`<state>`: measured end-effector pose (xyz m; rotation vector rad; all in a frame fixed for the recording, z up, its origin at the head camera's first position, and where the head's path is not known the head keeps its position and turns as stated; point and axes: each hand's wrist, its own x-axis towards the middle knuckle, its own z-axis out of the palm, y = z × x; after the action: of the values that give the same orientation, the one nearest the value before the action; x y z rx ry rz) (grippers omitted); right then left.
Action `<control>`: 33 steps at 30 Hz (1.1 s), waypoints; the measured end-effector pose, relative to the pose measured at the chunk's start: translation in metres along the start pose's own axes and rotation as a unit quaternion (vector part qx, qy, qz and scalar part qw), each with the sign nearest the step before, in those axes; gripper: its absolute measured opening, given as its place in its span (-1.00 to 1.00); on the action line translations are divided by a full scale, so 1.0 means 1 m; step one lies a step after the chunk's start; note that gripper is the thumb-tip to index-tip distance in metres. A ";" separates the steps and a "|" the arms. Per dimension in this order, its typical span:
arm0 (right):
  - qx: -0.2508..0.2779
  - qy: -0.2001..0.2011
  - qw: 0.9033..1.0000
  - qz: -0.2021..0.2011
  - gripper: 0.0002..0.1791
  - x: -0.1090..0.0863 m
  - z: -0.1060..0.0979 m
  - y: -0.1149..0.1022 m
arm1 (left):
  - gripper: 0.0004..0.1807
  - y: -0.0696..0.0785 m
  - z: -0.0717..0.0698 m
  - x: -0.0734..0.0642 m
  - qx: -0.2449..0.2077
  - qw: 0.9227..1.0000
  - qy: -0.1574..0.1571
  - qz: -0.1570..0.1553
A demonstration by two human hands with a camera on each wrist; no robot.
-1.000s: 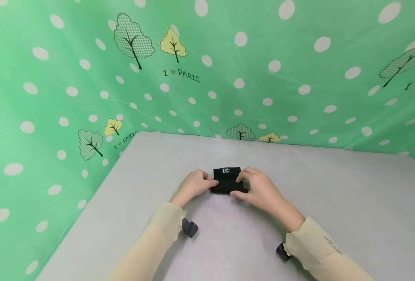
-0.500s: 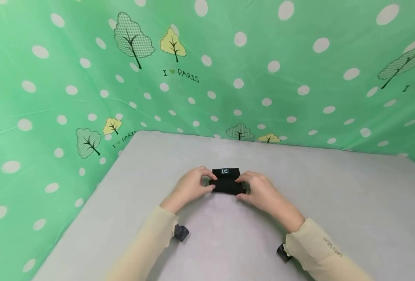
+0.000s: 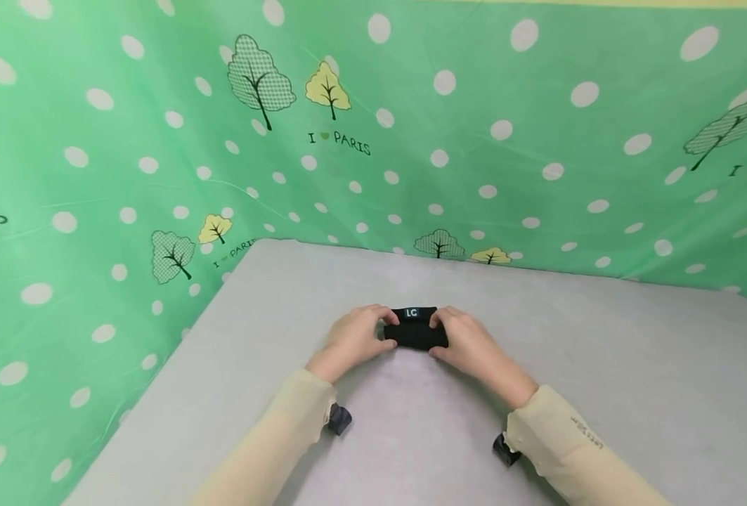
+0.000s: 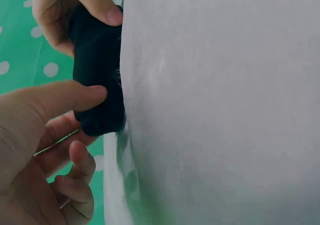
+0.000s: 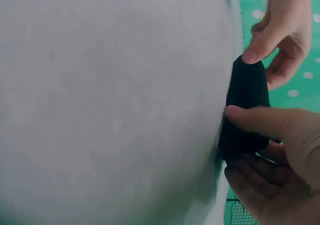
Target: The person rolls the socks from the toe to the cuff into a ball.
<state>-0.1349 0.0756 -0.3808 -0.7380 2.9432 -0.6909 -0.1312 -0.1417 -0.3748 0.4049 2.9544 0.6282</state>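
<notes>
A black piece of cloth, partly rolled up, lies on the grey table in the head view. Its far flap carries a small label reading "LC". My left hand grips the roll's left end, thumb on the near side and fingers on the far side. At the right end my right hand holds it the same way. The left wrist view shows the left thumb pressing along the dark roll. In the right wrist view the right thumb lies across the roll, its other fingers beneath.
The grey tabletop stretches out on both sides of the hands. Behind it and to the left hangs a green curtain with white dots and printed trees. Dark wrist cameras sit below both cuffs.
My left hand has gone from pinching the cloth's left edge to gripping the roll between thumb and fingers. Less of the labelled flap shows beyond the roll. The head view has shifted slightly.
</notes>
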 end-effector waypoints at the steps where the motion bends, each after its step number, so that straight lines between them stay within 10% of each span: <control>1: 0.005 0.002 1.000 0.000 -0.59 0.000 0.000 0.001 | -0.66 0.000 0.001 0.000 0.000 1.000 0.002 -0.001; 14: 0.078 0.001 0.997 0.017 -0.60 -0.003 -0.005 0.012 | -0.71 0.000 0.005 0.004 -0.061 0.997 0.017 -0.052; 25: 0.162 -0.060 0.976 0.131 -0.61 0.015 -0.020 0.012 | -0.72 0.010 -0.005 0.021 -0.085 0.987 0.002 -0.136; 30: 0.210 -0.104 0.958 0.166 -0.44 0.025 -0.021 0.015 | -0.74 0.010 -0.006 0.024 -0.057 0.987 -0.010 -0.147; 33: 0.218 -0.123 0.951 0.180 -0.38 0.028 -0.020 0.018 | -0.72 0.016 -0.003 0.022 0.017 0.995 0.012 -0.101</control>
<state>-0.1700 0.0849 -0.3685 -0.2204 2.4644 -1.0665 -0.1491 -0.1230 -0.3662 0.0993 2.9797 0.5627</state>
